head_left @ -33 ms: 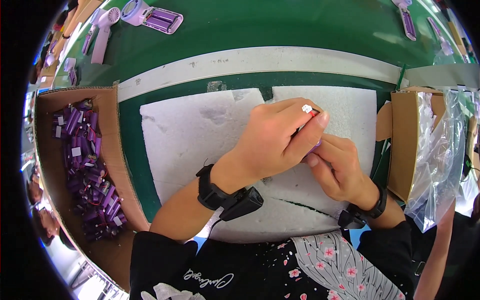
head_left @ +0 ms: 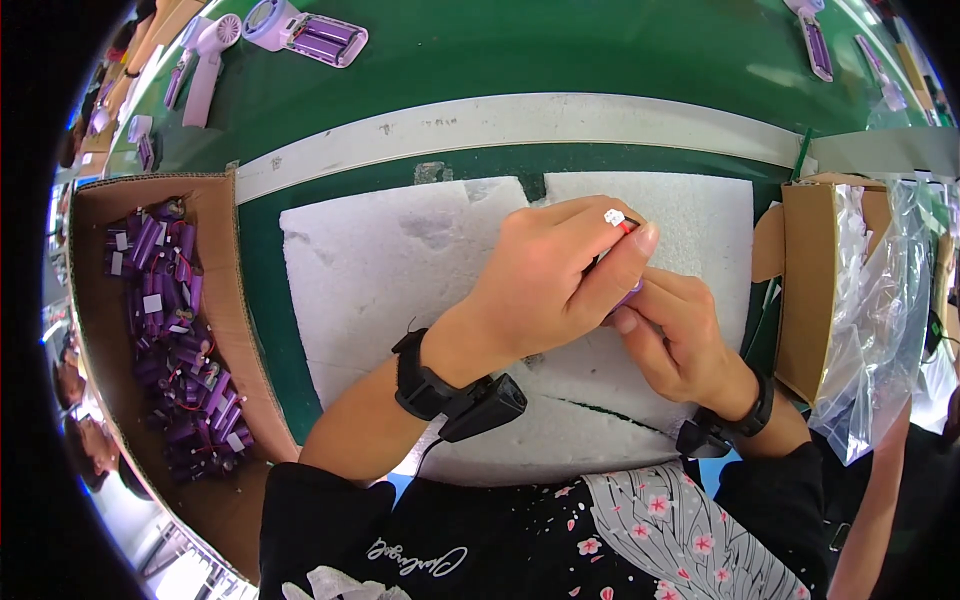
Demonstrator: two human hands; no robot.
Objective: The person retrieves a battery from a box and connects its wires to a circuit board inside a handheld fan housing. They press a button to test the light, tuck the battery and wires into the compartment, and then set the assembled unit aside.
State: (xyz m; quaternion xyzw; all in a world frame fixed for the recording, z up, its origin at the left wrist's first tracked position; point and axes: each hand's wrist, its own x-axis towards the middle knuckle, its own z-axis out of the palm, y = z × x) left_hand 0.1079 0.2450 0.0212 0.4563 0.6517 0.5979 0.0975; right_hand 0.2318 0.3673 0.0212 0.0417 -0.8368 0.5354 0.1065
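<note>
Over the white foam sheets (head_left: 390, 240), my two hands meet around a small battery pack (head_left: 634, 291). Only a sliver of its purple wrap shows; the fingers hide the rest. My left hand (head_left: 545, 270) is closed, back upward, with the thumb pressed against the forefinger. From that pinch stick out a white plug (head_left: 614, 216) and short red and black wires (head_left: 628, 227). My right hand (head_left: 680, 335) grips the pack's lower end between thumb and curled fingers, just right of the left thumb.
At left, a cardboard box (head_left: 250, 330) holds many purple battery packs (head_left: 190, 350). A smaller carton (head_left: 805, 290) with clear plastic bags (head_left: 870, 330) stands at right. A pale rail (head_left: 500, 120) crosses behind the foam. Purple handheld fans (head_left: 325, 40) lie beyond it. Another person's arm (head_left: 880, 500) shows at lower right.
</note>
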